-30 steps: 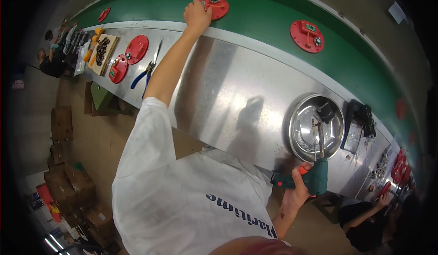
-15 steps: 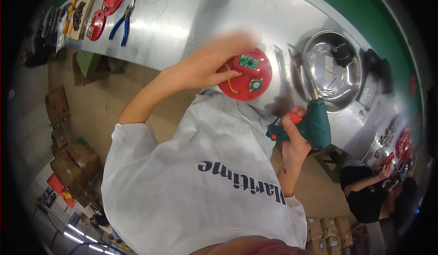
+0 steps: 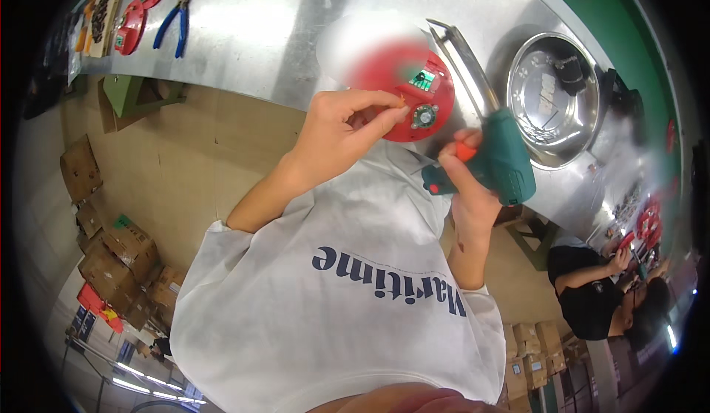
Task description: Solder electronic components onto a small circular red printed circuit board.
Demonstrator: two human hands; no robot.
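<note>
A round red plate point(image 3: 441, 122) lies at the near edge of the metal table, its far left part blurred. It carries a small green circuit board point(image 3: 423, 80) and a round silver-and-green component point(image 3: 424, 116). My left hand point(image 3: 347, 128) is at the plate's near left side, thumb and forefinger pinched on the tip of an orange wire point(image 3: 402, 103). My right hand point(image 3: 467, 173) is wrapped round the handle of a green cordless screwdriver point(image 3: 510, 158), thumb by its orange trigger. The tool's long metal shaft points away from me, right of the plate.
A steel bowl point(image 3: 551, 102) with a black object and small metal parts stands to the right. Blue-handled pliers point(image 3: 174, 25), red plates point(image 3: 131, 28) and a wooden tray point(image 3: 100, 21) of dark small parts lie at far left. A co-worker point(image 3: 592, 287) sits at the lower right.
My left hand has drawn back from over the plate and now pinches the orange wire near its edge. The screwdriver has moved slightly away from me, its shaft tilting left.
</note>
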